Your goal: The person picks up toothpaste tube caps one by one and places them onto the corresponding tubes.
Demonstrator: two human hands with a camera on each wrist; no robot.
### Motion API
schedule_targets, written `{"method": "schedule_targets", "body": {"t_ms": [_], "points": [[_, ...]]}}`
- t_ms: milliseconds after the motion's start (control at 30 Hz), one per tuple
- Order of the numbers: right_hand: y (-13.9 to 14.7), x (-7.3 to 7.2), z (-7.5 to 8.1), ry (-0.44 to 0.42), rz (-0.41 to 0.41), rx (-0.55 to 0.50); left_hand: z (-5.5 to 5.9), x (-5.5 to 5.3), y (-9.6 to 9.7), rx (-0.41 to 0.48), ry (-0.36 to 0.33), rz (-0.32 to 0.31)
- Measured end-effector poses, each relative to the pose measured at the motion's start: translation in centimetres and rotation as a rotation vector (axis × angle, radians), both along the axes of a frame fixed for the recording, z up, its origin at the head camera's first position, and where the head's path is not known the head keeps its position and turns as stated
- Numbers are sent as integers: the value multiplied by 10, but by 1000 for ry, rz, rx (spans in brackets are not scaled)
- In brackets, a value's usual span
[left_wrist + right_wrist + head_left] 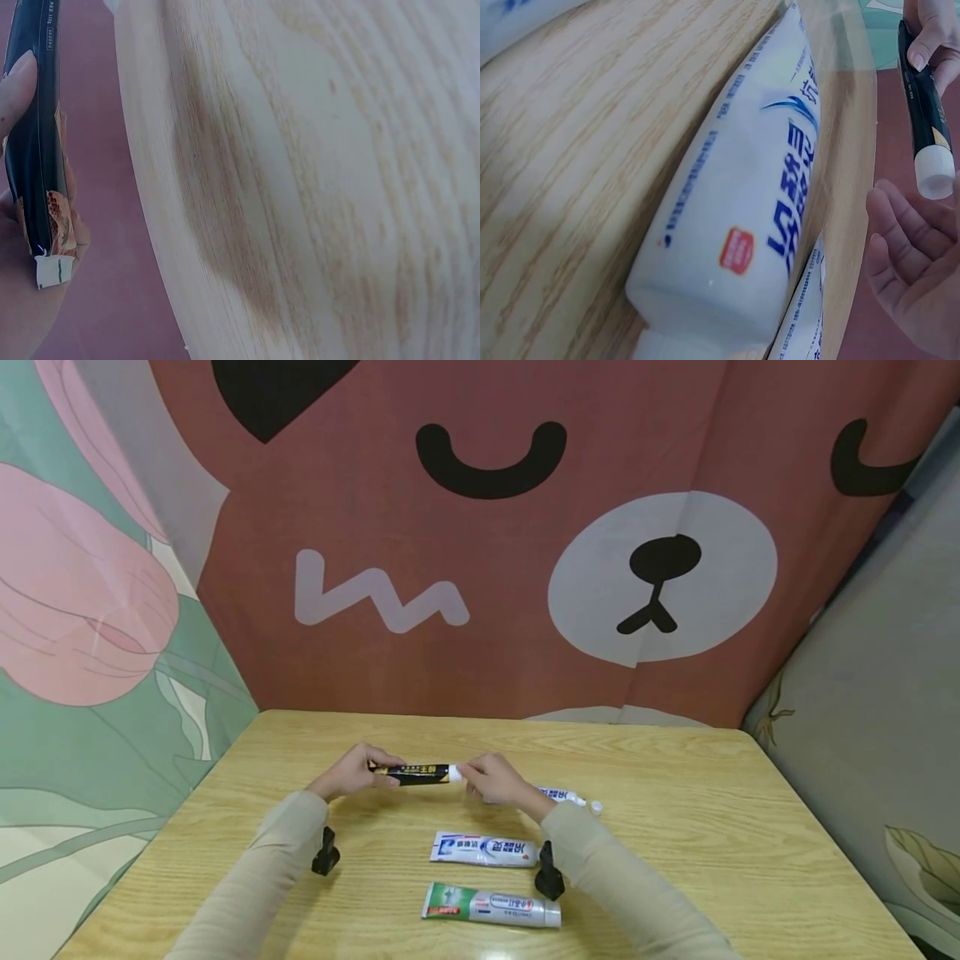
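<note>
My left hand [362, 770] grips a black toothpaste tube [422, 774] with yellow lettering, held level above the far half of the table. In the left wrist view the thumb lies along the black tube [39, 142], whose crimped tail looks worn and ends in a white tip. At the tube's other end, my right hand [491, 777] pinches the white cap [454, 773]. Seen from the right wrist, the lower fingers of the right hand [911, 262] curl loosely beneath the cap [934, 172]; the thumb is out of sight.
A blue-and-white toothpaste tube [483, 849] and a green-and-silver one [491, 906] lie in front on the wooden table [375, 902]. Behind the right wrist is another white tube [561, 795], partly hidden, with a small white cap [596, 807] beside its nozzle. A printed curtain [487, 668] hangs behind.
</note>
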State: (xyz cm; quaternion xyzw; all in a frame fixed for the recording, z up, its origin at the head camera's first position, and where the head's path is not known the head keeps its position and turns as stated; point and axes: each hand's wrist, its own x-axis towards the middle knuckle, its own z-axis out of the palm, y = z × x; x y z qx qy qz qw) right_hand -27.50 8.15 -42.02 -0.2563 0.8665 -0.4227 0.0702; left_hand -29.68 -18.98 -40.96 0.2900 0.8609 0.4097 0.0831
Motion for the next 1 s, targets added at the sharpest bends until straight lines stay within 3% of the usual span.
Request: {"method": "schedule_targets", "body": {"t_ms": [133,467,633,867,1000], "points": [[0,0,-1,13,-31,3,-10,-8,-3,4,-8,11],[-3,-1,-6,154,-73,-51,-11,-9,-4,21,-5,-15],[-4,0,-5,169,-77,-45,-10,-7,-5,17,-7,4],[-3,2,-4,109,-28,-73,16,13,5,5,-14,5],[-2,2,-3,121,-26,-44,14,11,5,8,-16,0]]}}
